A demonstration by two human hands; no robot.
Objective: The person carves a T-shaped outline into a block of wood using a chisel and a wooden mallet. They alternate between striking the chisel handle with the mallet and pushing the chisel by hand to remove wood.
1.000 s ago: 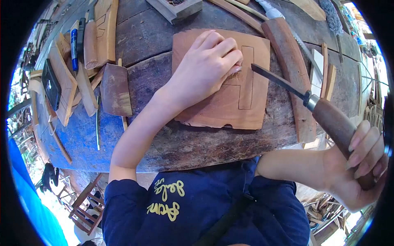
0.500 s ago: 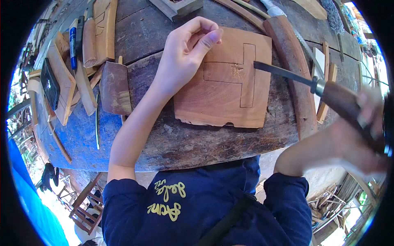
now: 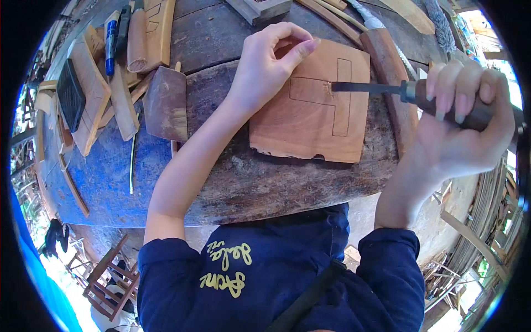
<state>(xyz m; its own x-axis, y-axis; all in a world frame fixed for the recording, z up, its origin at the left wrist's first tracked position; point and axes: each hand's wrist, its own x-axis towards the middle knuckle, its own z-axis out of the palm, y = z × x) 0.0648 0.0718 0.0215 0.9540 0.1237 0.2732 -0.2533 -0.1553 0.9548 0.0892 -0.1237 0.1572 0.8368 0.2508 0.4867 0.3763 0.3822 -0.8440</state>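
A chisel (image 3: pixel 370 88) with a dark flat blade and wooden handle is gripped in my right hand (image 3: pixel 462 110). Its tip is over or touching the rough, chipped patch inside the T-shaped outline drawn on a flat wooden board (image 3: pixel 310 124). Above the board's upper left part, my left hand (image 3: pixel 271 63) is closed, thumb against fingertips. Whatever may be in that pinch is hidden or too small to name. The board's near edge is rough and notched.
A wooden mallet (image 3: pixel 166 105) lies left of the board. Further left are a blue marker (image 3: pixel 110 47), a black phone-like object (image 3: pixel 72 97) and several wood pieces. A long curved wood piece (image 3: pixel 390 72) borders the board's right side on the worn workbench (image 3: pixel 249 188).
My right hand has swung up and inward, bringing the chisel tip left to the chipped patch. My left hand stays pinched near the board's top. The whole view has shifted slightly.
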